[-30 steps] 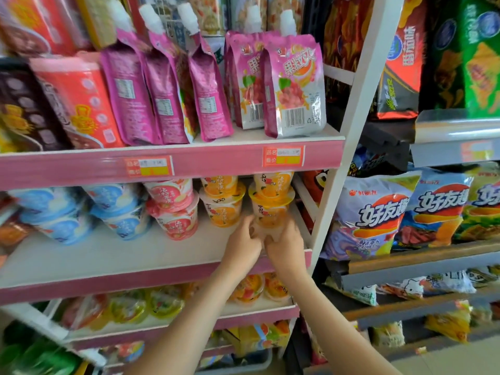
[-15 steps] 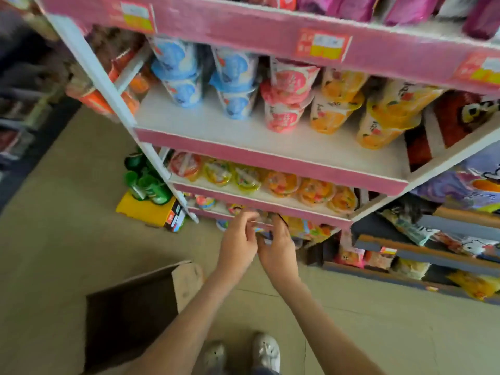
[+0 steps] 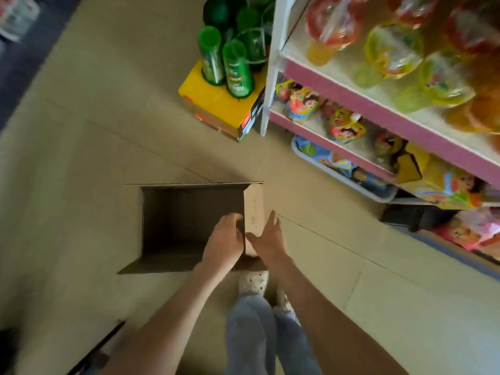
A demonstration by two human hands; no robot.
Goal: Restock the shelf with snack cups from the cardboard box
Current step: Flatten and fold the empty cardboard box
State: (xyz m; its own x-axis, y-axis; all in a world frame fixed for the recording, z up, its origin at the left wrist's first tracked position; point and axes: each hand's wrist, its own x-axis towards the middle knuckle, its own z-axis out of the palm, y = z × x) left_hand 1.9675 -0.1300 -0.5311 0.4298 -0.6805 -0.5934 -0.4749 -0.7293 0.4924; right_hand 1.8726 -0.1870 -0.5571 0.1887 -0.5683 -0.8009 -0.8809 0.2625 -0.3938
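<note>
Head view looks straight down at the cardboard box, which stands open on the floor just ahead of your shoe, with its right-hand flap raised. Your left hand hangs over the right end of the opening with its fingers curled down beside that flap. I cannot tell whether they grip the cardboard or hold nothing. Your right hand is just outside the flap, fingers straight and close together, empty, pointing away from you. The two hands nearly touch, with the flap between them. The step in hand looks like the reach into the box for more stock. The part of the inside that shows is dark, and I can make out no snack cup there; the corner under your left hand is hidden. The snack cups that do show are blurred and sit on the shelf at upper right, well apart from both hands. Green canisters stand on a yellow carton beside the shelf post. Your next move probably calls for holding the flap aside and looking or feeling along the box floor. If a cup is there, take it by its sides and keep it upright. If the box proves empty, this part of the restock is likely finished.
</note>
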